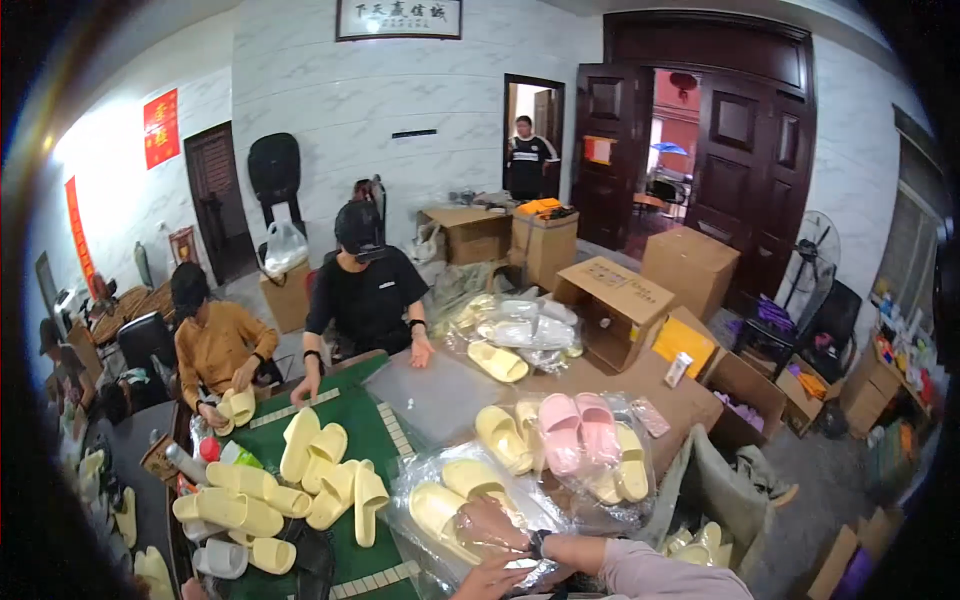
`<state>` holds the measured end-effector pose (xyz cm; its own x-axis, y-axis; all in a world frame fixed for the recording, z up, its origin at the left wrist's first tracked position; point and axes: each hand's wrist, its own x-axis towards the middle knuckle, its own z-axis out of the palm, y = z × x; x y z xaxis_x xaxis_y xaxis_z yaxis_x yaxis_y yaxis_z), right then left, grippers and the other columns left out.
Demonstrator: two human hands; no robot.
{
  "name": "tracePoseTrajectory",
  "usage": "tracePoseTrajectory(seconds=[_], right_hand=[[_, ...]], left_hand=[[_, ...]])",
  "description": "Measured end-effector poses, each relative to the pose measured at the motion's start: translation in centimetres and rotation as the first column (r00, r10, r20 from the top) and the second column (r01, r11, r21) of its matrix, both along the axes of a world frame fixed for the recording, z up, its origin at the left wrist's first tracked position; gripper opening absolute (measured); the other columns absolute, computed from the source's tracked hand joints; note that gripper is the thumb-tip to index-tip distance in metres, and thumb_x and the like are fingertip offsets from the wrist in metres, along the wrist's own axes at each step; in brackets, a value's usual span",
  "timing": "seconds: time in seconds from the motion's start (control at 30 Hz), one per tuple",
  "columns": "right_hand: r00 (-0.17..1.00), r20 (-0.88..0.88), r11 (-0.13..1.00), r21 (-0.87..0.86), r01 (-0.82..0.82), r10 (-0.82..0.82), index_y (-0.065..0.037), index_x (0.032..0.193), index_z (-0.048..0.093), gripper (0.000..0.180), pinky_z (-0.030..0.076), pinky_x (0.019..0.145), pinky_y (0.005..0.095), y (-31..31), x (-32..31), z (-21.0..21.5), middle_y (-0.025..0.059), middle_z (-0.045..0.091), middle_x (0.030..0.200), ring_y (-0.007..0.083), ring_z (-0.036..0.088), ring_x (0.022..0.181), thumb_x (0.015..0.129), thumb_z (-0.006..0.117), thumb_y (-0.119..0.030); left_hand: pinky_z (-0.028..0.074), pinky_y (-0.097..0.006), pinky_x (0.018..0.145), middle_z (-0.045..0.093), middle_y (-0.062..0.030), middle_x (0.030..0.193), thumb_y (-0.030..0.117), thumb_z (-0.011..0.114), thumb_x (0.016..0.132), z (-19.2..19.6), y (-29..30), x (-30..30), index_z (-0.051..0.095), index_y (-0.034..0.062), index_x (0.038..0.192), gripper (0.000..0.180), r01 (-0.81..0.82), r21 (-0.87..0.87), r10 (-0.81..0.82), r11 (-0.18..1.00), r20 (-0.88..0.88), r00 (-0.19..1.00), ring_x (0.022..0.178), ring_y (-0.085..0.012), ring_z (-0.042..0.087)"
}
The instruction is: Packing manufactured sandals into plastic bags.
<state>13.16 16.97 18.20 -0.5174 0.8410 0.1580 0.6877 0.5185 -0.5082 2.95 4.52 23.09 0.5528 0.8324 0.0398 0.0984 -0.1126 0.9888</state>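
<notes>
Right hand [492,525] is pressing down, fingers spread, inside a clear plastic bag [430,470] onto a pair of yellow slippers [455,497] lying near the table's front edge; left hand [490,580] is gripping the bag's near edge. The pair is lying side by side, its long axis running from lower left to upper right, though which end is the toe cannot be told. Several bagged pairs [520,325] are lying beyond, while loose yellow slippers [330,480] are waiting unbagged on the green mat [380,440], so the work appears partway along.

Right hand [492,527] stretched flat leftward, left hand [490,581] low beneath it.
</notes>
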Motion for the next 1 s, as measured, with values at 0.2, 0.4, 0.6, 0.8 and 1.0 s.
tracePoseTrajectory(seconds=[0.2, 0.4, 0.6, 0.8, 1.0], right_hand=[[0.923, 0.367, 0.922, 0.306, -0.236, 0.115, -0.016, 0.121, 0.051, 0.041, 0.030, 0.099, 0.0465, 1.4, 2.0, -1.7, 0.0122, 0.044, 0.129, 0.0330, 0.043, 0.115, 0.082, 0.053, -0.028], [0.981, 0.011, 0.981, 0.019, -0.195, 0.194, -0.009, 0.117, 0.055, 0.033, 0.038, 0.095, 0.0376, -2.3, 3.0, 3.8, 0.0134, 0.054, 0.119, 0.0287, 0.051, 0.109, 0.088, 0.053, -0.023], [0.962, -0.271, 0.945, 0.319, 0.071, 0.019, -0.006, 0.128, 0.045, 0.063, 0.036, 0.095, 0.0406, -7.4, 4.5, 10.6, 0.0135, 0.047, 0.127, 0.0312, 0.047, 0.114, 0.079, 0.064, -0.041], [0.978, 0.199, 0.997, -0.025, 0.067, -0.061, -0.004, 0.140, 0.022, 0.091, 0.043, 0.086, 0.0402, -6.0, 4.8, 8.0, 0.0180, 0.053, 0.120, 0.0336, 0.052, 0.106, 0.077, 0.056, -0.059], [0.995, 0.100, 0.981, -0.196, 0.007, 0.013, -0.009, 0.096, 0.062, 0.024, 0.047, 0.066, 0.0423, -4.6, 5.6, 5.3, 0.0187, 0.061, 0.085, 0.0366, 0.058, 0.079, 0.081, 0.055, -0.026]], left_hand=[[0.043, -0.028, 0.086, 0.063, -0.0077, 0.102, 0.008, 0.053, 0.088, 1.4, 1.9, -0.9, 0.064, -0.0008, 0.100, 0.018, -0.356, -0.062, 0.357, 0.933, 0.015, 0.934, 0.096, -0.0201, 0.057], [0.046, -0.026, 0.078, 0.064, -0.0052, 0.092, 0.011, 0.054, 0.090, -0.9, 4.0, -3.3, 0.063, -0.0007, 0.103, 0.020, -0.545, -0.097, 0.552, 0.833, 0.220, 0.804, 0.087, -0.0133, 0.057], [0.047, -0.026, 0.075, 0.065, -0.0082, 0.092, 0.011, 0.057, 0.089, 1.5, 3.4, -2.6, 0.062, -0.0008, 0.107, 0.022, -0.608, -0.109, 0.610, 0.787, 0.292, 0.737, 0.081, -0.0130, 0.058], [0.042, -0.035, 0.091, 0.063, -0.0152, 0.102, -0.002, 0.059, 0.081, 2.5, 3.0, -1.4, 0.066, -0.0014, 0.090, 0.012, -0.479, -0.303, 0.559, 0.824, 0.294, 0.775, 0.106, -0.0226, 0.055], [0.048, -0.027, 0.072, 0.065, -0.0133, 0.093, 0.014, 0.056, 0.089, 0.5, 3.2, -0.5, 0.061, 0.0013, 0.108, 0.024, -0.470, 0.486, 0.499, 0.737, 0.079, 0.863, 0.082, -0.0161, 0.060]])
